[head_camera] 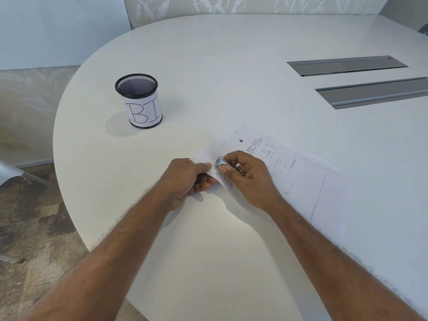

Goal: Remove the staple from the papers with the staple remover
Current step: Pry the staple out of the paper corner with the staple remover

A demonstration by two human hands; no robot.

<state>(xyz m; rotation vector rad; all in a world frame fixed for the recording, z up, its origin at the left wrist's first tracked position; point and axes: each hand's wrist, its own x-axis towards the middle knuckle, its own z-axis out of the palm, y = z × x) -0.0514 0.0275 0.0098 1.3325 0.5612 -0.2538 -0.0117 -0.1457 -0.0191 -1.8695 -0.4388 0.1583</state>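
Observation:
Stapled white papers (301,172) with small printed text lie on the white table (208,66), running from the middle toward the right. My left hand (187,179) pinches the near left corner of the papers between thumb and fingers and lifts it slightly. My right hand (247,174) grips a silver metal staple remover (222,163), whose tip presses on that same corner right beside my left thumb. The staple itself is hidden under the tool and fingers.
A black mesh pen cup (139,100) with a paper label reading "BI" stands to the left, well apart from the papers. Two metal cable-slot lids (347,65) (375,92) are set into the table at the far right. The table's curved edge runs along the left, with carpet below.

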